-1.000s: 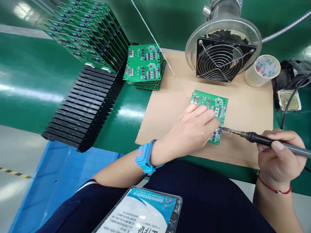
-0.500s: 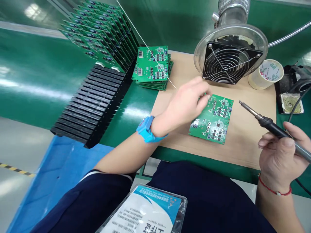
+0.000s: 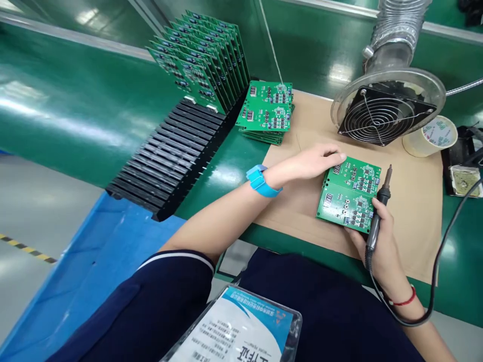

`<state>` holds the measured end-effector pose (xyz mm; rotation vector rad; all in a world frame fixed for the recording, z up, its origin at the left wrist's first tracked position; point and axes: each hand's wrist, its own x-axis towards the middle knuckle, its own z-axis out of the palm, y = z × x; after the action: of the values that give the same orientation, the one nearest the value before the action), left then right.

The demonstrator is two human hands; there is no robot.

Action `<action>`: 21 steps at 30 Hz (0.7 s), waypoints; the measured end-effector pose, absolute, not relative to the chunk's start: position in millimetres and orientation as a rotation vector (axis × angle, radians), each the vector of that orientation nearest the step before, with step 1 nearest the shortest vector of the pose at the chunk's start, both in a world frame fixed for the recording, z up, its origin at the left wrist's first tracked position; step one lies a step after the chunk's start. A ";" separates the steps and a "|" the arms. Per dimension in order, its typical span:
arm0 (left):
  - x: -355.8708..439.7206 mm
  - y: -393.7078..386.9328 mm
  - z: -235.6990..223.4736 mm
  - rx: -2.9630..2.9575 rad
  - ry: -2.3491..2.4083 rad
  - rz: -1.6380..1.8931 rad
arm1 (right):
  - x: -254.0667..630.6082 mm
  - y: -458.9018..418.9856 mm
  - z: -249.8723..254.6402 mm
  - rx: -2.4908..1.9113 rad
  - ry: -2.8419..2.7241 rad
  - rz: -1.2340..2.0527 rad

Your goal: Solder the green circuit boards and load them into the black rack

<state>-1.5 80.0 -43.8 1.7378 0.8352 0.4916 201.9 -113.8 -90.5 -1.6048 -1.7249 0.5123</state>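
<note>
A green circuit board (image 3: 349, 193) with small displays and black chips is held between my two hands, just over the brown paper. My left hand (image 3: 320, 160), wearing a blue wrist strap (image 3: 262, 181), pinches its upper left corner, with the thumb on top. My right hand (image 3: 381, 241) is closed round a soldering iron (image 3: 374, 229), and its thumb and fingers also touch the board's right edge. The iron's tip points away from me, past the board's right side. A thin pale wire (image 3: 272, 45) hangs down behind the left hand.
Stacked circuit boards (image 3: 266, 108) lie left of the brown paper (image 3: 411, 216). A black slotted rack (image 3: 169, 151) holds several upright boards (image 3: 204, 55). A fume fan (image 3: 377, 118) stands at the back, beside a tape roll (image 3: 433, 136) and an iron stand with sponge (image 3: 466, 181).
My right hand has moved left with the soldering iron to the board's right edge, turning the tip away from me. My left hand now grips the board's upper left corner. The view has shifted.
</note>
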 end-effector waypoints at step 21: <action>8.1 0.6 0.8 1.940 0.621 0.744 | 181.2 -86.9 -27.9 -1.382 -1.380 0.654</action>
<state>8.1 0.6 0.8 1.9405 0.6214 0.7437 181.2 -86.9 -27.9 -1.3819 -1.3802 0.6538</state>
